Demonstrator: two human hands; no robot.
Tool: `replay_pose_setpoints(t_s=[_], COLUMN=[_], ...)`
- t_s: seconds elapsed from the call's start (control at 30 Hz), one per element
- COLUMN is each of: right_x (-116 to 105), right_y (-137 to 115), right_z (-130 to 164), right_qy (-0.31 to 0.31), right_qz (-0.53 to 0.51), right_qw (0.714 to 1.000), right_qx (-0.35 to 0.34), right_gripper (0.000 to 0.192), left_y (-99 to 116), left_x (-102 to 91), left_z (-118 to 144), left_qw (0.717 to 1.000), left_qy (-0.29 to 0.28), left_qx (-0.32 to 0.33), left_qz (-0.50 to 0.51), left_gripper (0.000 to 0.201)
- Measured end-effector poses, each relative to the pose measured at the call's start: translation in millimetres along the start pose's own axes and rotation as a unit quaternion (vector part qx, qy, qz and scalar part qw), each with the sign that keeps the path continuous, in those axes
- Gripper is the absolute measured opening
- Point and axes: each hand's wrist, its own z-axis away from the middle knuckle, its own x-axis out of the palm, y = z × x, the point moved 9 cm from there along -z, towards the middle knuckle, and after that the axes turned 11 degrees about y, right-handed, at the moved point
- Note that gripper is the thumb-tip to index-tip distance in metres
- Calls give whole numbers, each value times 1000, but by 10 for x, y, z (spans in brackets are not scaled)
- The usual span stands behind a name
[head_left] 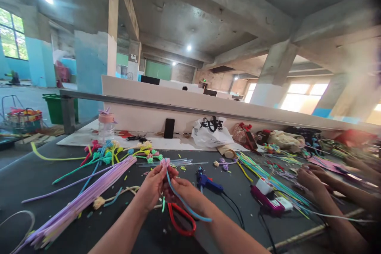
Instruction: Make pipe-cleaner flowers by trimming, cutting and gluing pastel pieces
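Note:
My left hand (151, 187) is closed around the base of a small pink fuzzy flower (164, 162), its fingertips pinching just under the bloom. A light-blue pipe cleaner (186, 207) runs down from the flower, crossing over my right hand (187, 193). That hand is closed too, its fingers meeting the left ones at the stem; the exact grip is partly hidden. Below both hands lie red-handled scissors (190, 231), blades out of sight. A blue glue gun (210, 182) rests just to the right. Left of my hands lies a thick bundle of lilac and pink pipe cleaners (89, 198).
Finished pipe-cleaner flowers (110, 154) lie at the left rear, near a clear bottle (106, 129). A phone (169, 128) leans against the partition beside a white bag (211, 133). A purple power strip (268, 200) sits rightward. Another person's hands (312, 178) work at the right.

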Motion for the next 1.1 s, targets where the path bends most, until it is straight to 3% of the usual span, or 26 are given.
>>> replay_pose_setpoints(t_s=[0.13,0.37,0.53,0.67,0.77,0.87,1.1], right_x=[-367,-1222,-1707,-1927,-1968,-1861,-1123], right_y=[-37,-297,-342,-311,-252,-166,-47], right_z=[216,672,898,976,1010,1033,925], right_qy=[92,239,305,336,344,325,225], right_qz=[127,299,388,440,469,490,503], right_qw=[986,915,856,817,796,790,810], right_qx=[-62,-130,-151,-162,-167,-175,-200], right_gripper=[38,25,24,28,33,34,34], left_y=[14,-70,-137,-192,-219,-213,-135], left_x=[-21,-85,-116,-160,-211,-276,-332], left_z=[-7,-11,-14,-29,-60,-108,-159], left_qw=[999,993,992,991,991,992,994], left_qy=[-40,-82,-86,-88,-85,-76,-63], left_qx=[-29,-82,-93,-96,-97,-96,-81], left_qz=[22,13,-13,-22,-24,-24,-28], left_gripper=[17,25,27,24,23,26,31])
